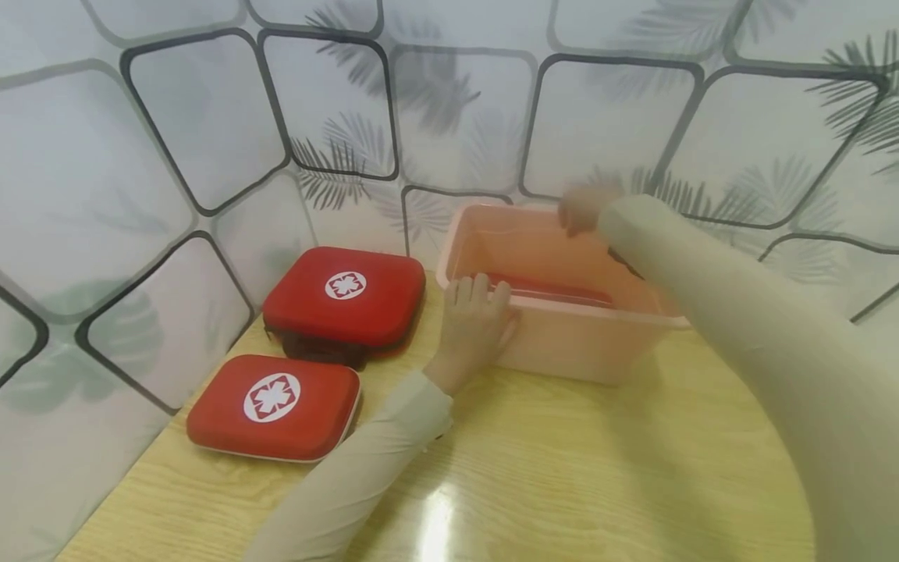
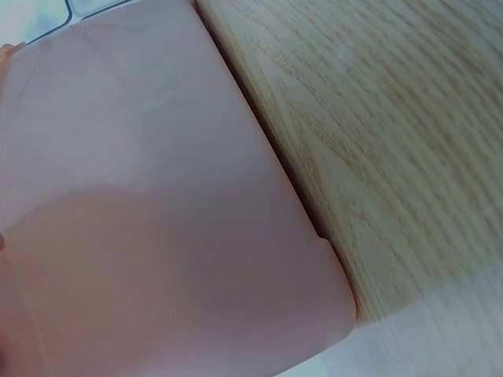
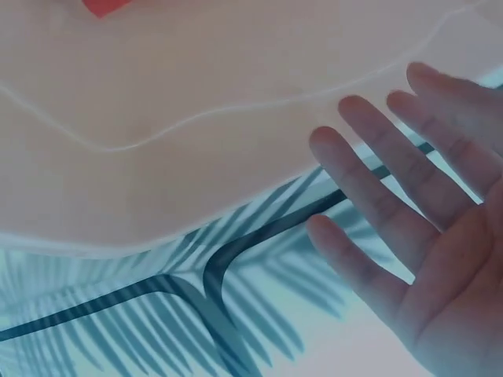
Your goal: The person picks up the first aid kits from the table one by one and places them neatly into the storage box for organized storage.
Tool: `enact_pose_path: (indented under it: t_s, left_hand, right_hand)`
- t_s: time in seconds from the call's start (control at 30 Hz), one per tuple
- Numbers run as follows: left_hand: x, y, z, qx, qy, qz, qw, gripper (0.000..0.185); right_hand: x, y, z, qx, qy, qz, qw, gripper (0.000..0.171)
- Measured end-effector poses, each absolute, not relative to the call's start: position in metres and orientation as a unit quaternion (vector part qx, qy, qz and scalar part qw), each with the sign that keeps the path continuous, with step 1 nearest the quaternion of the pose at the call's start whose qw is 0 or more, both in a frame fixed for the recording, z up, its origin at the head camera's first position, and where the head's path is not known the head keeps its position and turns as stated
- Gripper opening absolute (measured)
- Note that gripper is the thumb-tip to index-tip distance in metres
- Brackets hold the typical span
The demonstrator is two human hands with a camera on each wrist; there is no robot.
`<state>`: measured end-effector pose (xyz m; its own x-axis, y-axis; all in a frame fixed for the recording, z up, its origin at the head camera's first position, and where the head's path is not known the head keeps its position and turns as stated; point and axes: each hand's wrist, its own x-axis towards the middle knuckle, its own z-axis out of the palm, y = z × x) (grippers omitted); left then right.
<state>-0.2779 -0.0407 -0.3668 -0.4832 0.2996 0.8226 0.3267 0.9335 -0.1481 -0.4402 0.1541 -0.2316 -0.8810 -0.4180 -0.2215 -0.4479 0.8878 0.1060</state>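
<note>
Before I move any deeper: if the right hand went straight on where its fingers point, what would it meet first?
The bin, most likely: in the right wrist view the right hand points toward it. Depth is unclear, so they may already touch.

- On the lid of the larger red case (image 1: pixel 344 314), I see a round white emblem (image 1: pixel 346 286) — a white cross-like figure set against red inside it.
- On the smaller red case (image 1: pixel 318 406), nearer me, I see a matching round sign (image 1: pixel 271 397) — white disc, red diamond, white cross-like figure.
- I can make out no words or numbers.
</note>
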Motion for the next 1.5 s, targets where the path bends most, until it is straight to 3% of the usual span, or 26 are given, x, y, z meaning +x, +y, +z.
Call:
enact_pose_path:
  t_s: [0.17,0.3,0.67,0.93,1.13,1.5]
  left_hand:
    - [-0.277,-0.042,-0.366,-0.179,-0.86,-0.013,0.477,0.026]
    - [-0.276,-0.042,-0.365,-0.18,-0.861,-0.013,0.476,0.026]
    - [-0.274,-0.04,-0.362,-0.173,-0.864,-0.016,0.472,0.026]
    - [-0.275,-0.038,-0.365,-0.176,-0.858,-0.016,0.481,0.028]
    - [-0.277,-0.04,-0.366,-0.166,-0.858,-0.009,0.486,0.03]
    - [-0.277,-0.039,-0.367,-0.188,-0.852,-0.032,0.487,0.031]
  right_hand:
    - [-0.45,0.161,-0.233,-0.247,0.96,0.098,0.092,0.026]
    - [-0.437,0.164,-0.233,-0.289,0.949,0.106,0.067,0.024]
    - [-0.34,0.163,-0.213,-0.362,0.932,0.017,0.033,0.028]
    - [-0.291,0.193,-0.212,-0.358,0.929,-0.015,-0.098,0.024]
    - [-0.274,0.23,-0.222,-0.287,0.937,-0.057,-0.193,0.023]
    - [-0.282,0.296,-0.282,-0.13,0.963,-0.103,-0.214,0.028]
